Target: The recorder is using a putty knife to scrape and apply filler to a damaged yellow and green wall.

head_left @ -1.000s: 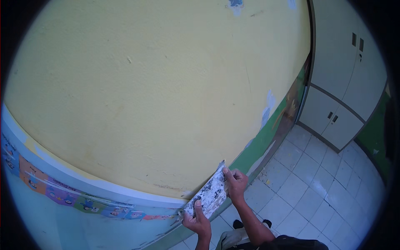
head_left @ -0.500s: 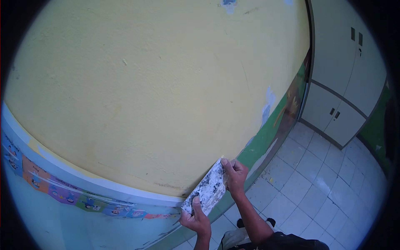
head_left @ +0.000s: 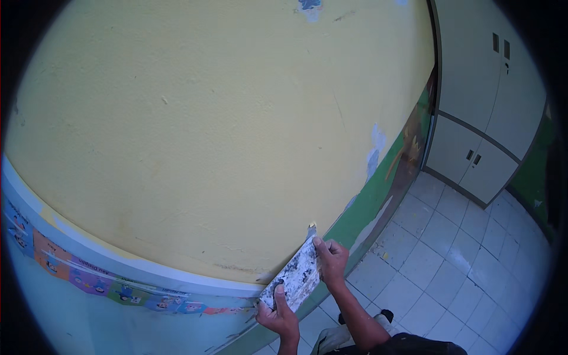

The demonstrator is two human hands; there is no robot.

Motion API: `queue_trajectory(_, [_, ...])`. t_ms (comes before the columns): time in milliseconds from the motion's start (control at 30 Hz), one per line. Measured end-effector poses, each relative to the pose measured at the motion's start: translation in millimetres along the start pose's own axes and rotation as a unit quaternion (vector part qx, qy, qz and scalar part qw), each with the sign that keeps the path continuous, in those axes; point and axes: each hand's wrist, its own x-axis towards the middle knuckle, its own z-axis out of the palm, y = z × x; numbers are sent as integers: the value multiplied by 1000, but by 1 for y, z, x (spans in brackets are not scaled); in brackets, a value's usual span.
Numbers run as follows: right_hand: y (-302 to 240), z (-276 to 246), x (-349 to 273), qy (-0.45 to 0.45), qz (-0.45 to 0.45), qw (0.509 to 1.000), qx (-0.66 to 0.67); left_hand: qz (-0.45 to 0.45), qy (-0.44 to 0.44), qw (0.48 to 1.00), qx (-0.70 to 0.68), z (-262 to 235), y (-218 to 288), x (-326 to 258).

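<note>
A flat rectangular plate [head_left: 294,277], smeared white and dark grey, lies against the lower part of the yellow wall [head_left: 201,142]. My left hand [head_left: 279,316] grips its lower end, thumb pressed on the face. At the upper right end my right hand [head_left: 331,258] is closed on the edge, thumb on top. The fingers behind the plate are hidden. Just above its upper tip shows a small bare grey patch [head_left: 311,231] with a lifted yellow flake. The plate's lower left edge meets the pale ledge [head_left: 225,284] under the wall.
A strip of colourful cartoon pictures [head_left: 112,284] runs below the ledge. Green and brown painting [head_left: 378,184] borders the wall's right side, with a peeled pale patch [head_left: 375,151] beside it. A beige cabinet [head_left: 473,89] stands on the white tiled floor [head_left: 414,266] at right.
The plate and both hands have slid slightly downward along the wall. A small grey bare patch has come into sight above the plate's upper tip. The view has shifted a little.
</note>
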Motion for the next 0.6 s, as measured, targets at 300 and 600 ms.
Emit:
queue_trajectory(300, [-16,6,-6,18,28,999,28,2,-9,1000,2,1,8,8])
queue_trajectory(600, [-14,13,-1,4,12,996,89,52,-13,997,60,0,40,17])
